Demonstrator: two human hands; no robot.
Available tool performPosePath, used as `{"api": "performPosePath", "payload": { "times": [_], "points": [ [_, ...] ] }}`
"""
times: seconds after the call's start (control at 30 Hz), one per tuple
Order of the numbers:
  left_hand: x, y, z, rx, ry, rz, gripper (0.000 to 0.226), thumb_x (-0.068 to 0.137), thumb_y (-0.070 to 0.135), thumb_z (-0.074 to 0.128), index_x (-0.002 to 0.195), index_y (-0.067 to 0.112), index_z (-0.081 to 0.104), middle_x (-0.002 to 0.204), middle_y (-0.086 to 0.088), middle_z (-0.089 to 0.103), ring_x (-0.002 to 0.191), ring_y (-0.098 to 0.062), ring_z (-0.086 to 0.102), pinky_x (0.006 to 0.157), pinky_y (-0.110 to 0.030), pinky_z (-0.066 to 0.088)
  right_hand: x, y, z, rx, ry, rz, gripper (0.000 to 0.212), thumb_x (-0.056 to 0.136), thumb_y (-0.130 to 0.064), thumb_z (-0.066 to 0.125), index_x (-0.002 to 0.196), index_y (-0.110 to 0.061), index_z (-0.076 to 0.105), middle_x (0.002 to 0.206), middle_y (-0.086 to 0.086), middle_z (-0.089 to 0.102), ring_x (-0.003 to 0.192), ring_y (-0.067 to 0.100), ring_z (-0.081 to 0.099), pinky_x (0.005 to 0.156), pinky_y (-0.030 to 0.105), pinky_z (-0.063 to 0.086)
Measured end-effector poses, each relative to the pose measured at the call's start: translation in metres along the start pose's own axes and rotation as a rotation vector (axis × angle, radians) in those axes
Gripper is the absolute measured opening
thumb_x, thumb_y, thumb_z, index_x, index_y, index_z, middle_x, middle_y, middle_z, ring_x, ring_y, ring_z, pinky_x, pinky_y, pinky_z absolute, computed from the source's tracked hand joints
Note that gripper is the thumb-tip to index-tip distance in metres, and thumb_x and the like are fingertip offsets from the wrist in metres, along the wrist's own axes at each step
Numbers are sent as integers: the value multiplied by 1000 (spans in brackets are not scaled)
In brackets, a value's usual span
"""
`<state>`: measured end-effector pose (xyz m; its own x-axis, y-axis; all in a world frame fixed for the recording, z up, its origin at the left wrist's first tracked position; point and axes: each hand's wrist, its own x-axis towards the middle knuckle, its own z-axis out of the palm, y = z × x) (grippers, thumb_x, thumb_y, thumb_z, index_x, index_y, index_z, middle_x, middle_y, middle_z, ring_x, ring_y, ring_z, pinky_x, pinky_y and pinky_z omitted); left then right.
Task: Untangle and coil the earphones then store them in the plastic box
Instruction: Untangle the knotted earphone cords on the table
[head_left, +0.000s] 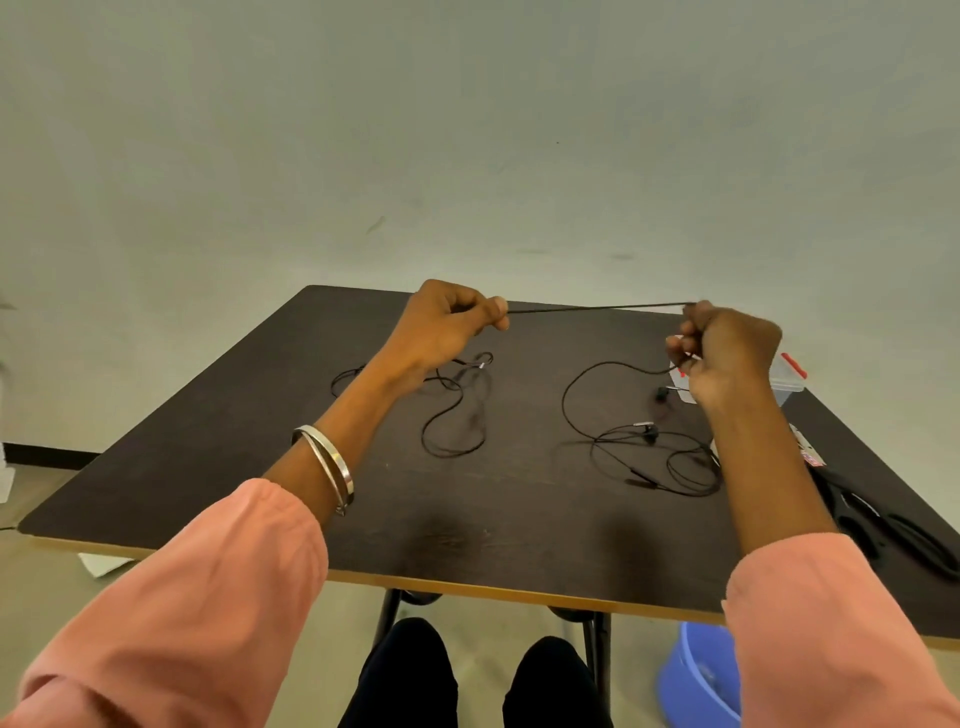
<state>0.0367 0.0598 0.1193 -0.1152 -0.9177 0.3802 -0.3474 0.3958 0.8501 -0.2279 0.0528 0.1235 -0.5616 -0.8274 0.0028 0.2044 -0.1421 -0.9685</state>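
black earphone cord (597, 308) stretched taut, pinched by left hand (447, 327) and right hand (727, 353) fingers.

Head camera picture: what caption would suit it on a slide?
Left hand and right hand pull an earphone cord taut above a dark table.

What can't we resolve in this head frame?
- Plastic box: mostly hidden behind the right hand; contents and lid state unclear.
- Cable: ends hidden inside both fists, left hand included.
- Black items at the table's right: cut off by the edge, unidentifiable.
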Motion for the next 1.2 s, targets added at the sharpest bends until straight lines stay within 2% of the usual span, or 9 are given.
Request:
{"api": "performPosePath", "payload": {
  "times": [0.13, 0.23, 0.3, 0.43, 0.67, 0.87, 1.0, 1.1, 1.2],
  "points": [
    [4, 1, 4, -91, 35, -30, 31, 93, 32, 62, 82, 5, 74, 53, 1, 38, 43, -9, 24, 42, -16, 26, 1, 26, 4, -591, -11, -231, 8, 88, -11, 61, 88, -3, 64, 93, 20, 65, 76, 23, 63, 69, 34, 52],
    [9, 5, 11, -52, 39, -6, 31, 93, 32, 61, 81, 6, 74, 53, -1, 38, 38, -5, 25, 40, -10, 26, -18, 23, 17, -830, -367, -453, 55, 84, -34, 71, 134, -22, 51, 140, 3, 52, 133, 23, 42, 109, 47, 35],
    [11, 8, 16, -25, 25, 23, 31, 93, 33, 61, 80, 9, 74, 57, -7, 40, 39, -5, 26, 41, -11, 26, -34, 18, 31, -797, -592, -502, 62, 83, -37, 71, 138, -26, 47, 142, -3, 50, 133, 14, 41, 111, 40, 33],
    [13, 10, 19, -16, 24, 43, 29, 93, 34, 61, 75, 16, 74, 46, 8, 43, 40, -6, 28, 44, -18, 25, -47, 16, 49, -681, -695, -595, 14, 91, -22, 64, 101, -17, 72, 90, -5, 72, 87, 3, 66, 84, 25, 48],
    [7, 0, 4, 21, -47, 16, 29, 93, 31, 60, 87, 7, 74, 58, 0, 50, 42, -2, 36, 44, -9, 31, -25, 9, 43, -221, -426, -316, 24, 93, 1, 47, 86, -5, 69, 61, 5, 53, 50, 13, 53, 62, 36, 60],
    [5, -15, 2, 25, -64, -71, 28, 93, 33, 60, 90, 10, 75, 57, 5, 51, 40, 0, 38, 42, -8, 32, -10, 12, 33, 14, -158, 23, 21, 95, -6, 47, 82, -6, 64, 58, 2, 50, 43, 11, 48, 54, 30, 55],
    [2, -20, 9, -38, -105, -155, 29, 94, 32, 59, 89, 8, 74, 54, 4, 48, 40, -4, 31, 41, -17, 27, -2, 28, 27, -509, -67, -257, 19, 91, -12, 57, 108, -9, 66, 90, 6, 67, 89, 25, 66, 76, 38, 53],
    [1, -22, 19, -131, -135, -209, 31, 95, 32, 57, 89, 6, 73, 51, 6, 43, 44, -9, 25, 43, -24, 20, -11, 31, 29, -1006, -322, -541, 65, 84, -29, 72, 141, -27, 41, 143, 1, 47, 136, 28, 36, 105, 53, 32],
    [1, -23, 32, -209, -165, -265, 33, 97, 31, 55, 91, 2, 71, 54, 3, 40, 43, -8, 23, 40, -21, 19, -23, 32, 40, -1124, -619, -660, 72, 79, -37, 75, 142, -34, 39, 151, -6, 37, 141, 21, 28, 109, 54, 28]
  ]
}}
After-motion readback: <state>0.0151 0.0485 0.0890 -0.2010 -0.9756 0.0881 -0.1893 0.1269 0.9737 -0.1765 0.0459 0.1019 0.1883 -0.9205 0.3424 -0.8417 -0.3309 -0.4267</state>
